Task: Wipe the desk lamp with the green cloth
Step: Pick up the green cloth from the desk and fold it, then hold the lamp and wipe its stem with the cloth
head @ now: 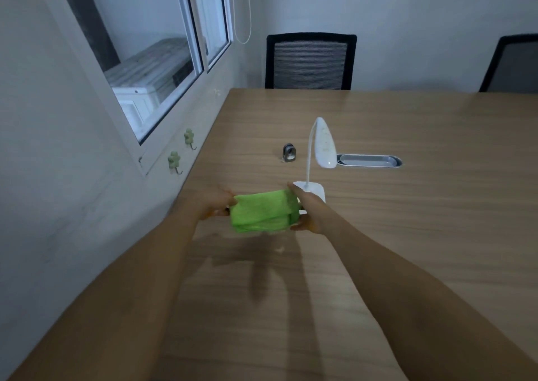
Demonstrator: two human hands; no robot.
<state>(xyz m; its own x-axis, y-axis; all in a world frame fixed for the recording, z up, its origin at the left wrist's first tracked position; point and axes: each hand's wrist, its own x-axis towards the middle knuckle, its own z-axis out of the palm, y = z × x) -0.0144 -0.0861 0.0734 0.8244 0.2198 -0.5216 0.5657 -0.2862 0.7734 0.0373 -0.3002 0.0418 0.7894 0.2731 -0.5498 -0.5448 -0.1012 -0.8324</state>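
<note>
Two bare forearms reach forward from the bottom edge over the wooden table (407, 235), casting soft shadows on its surface. Between them, held just above the tabletop, is the green cloth (262, 211), folded into a thick pad of several layers. The left hand (215, 203) pinches the cloth's left edge, fingers closed on the fabric. The right hand (311, 210) grips the right edge, thumb on top and fingers curled under the folds.

Just beyond the right hand stands the desk lamp (321, 144), white, with a flat base on the table, a thin curved neck and a drooping oval head that shows faint specks. The right hand partly covers the base; whether they touch cannot be told. Left of the lamp sits a small metal clip-like object (289, 153), and right of the lamp head a long silver cable slot (369, 160) is set into the table.

Two black mesh chairs (310, 61) stand at the far edge. On the left wall are a window (151, 60) and two green hooks (174, 160).
</note>
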